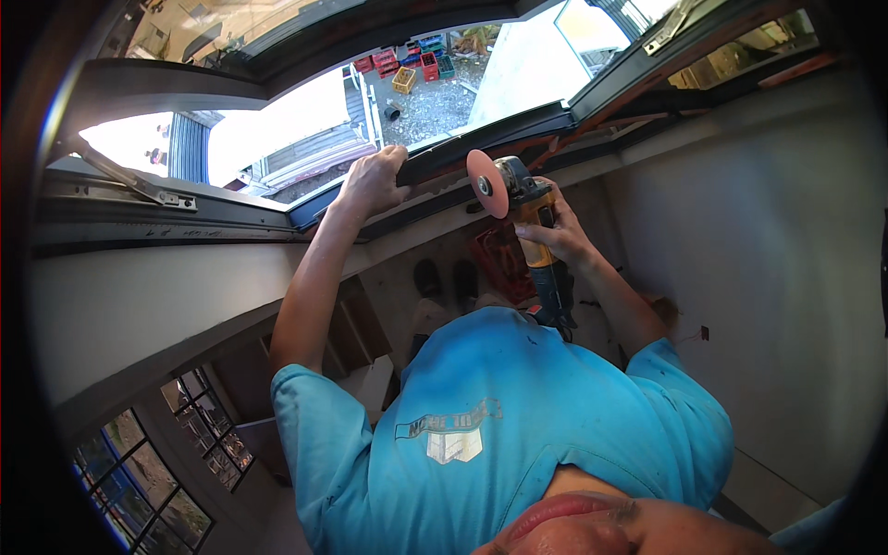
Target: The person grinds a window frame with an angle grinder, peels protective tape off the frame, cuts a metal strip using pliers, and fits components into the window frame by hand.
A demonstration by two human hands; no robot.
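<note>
My left hand [370, 182] grips the dark metal window frame [453, 151], its fingers curled over the sill edge. In my right hand [566, 236] is a yellow and black angle grinder [538, 246], held by the body with the handle end pointing down toward me. Its pink disc [487, 186] stands upright just right of my left hand, close to the frame; whether it touches is unclear. A metal stay [176, 197] is fixed on the frame at left.
Outside below the opening lie plastic crates [403, 81] on gravel. A white wall [740, 250] is at right. My feet [427, 277] stand on the floor beside a red crate [498, 250]. Gridded windows [139, 481] are at lower left.
</note>
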